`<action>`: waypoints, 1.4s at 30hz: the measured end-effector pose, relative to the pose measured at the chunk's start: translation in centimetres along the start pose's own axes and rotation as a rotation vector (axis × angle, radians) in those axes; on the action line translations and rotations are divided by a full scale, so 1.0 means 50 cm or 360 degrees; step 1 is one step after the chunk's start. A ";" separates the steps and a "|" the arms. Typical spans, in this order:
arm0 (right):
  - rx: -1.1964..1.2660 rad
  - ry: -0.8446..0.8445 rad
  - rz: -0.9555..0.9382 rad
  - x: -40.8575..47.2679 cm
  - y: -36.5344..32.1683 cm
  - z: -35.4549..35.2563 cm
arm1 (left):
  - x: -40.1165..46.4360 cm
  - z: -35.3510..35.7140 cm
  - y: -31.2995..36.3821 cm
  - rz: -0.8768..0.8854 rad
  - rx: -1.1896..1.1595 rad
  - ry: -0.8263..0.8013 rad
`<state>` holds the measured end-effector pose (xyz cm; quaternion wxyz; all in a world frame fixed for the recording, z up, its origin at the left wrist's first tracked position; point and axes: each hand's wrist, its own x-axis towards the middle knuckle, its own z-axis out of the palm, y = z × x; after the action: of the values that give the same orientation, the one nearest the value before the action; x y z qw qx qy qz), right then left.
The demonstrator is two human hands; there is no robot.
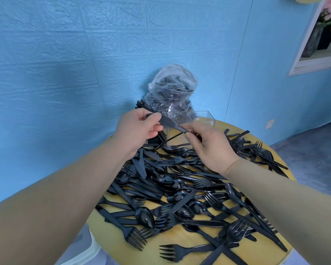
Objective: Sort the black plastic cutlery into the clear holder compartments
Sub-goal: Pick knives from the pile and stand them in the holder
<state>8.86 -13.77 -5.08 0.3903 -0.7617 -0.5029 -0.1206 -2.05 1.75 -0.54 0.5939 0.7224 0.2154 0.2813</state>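
A heap of black plastic forks, knives and spoons [180,188] covers the round yellow table [203,243]. The clear holder [204,119] stands at the table's far edge, partly hidden behind my hands. My left hand [136,132] grips a bundle of black cutlery [168,122] raised above the holder, handles sticking out past my fingers. My right hand [208,144] pinches the lower tip of a piece in that bundle. A thin black piece [170,139] slants down from my right fingers towards the pile.
A clear plastic bag [172,90] with more black cutlery leans against the blue wall behind the holder. The table edge curves close on the left and right. A white-framed picture [317,41] hangs at the upper right.
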 end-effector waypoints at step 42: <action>-0.0931 -0.0566 0.0002 0.115 0.040 0.092 | 0.175 -0.049 -0.087 0.0863 0.1531 0.0360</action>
<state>12.31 -6.99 -5.78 0.0615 -0.8508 -0.5067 -0.1247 2.97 10.08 -3.14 0.0772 0.9066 0.1883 0.3697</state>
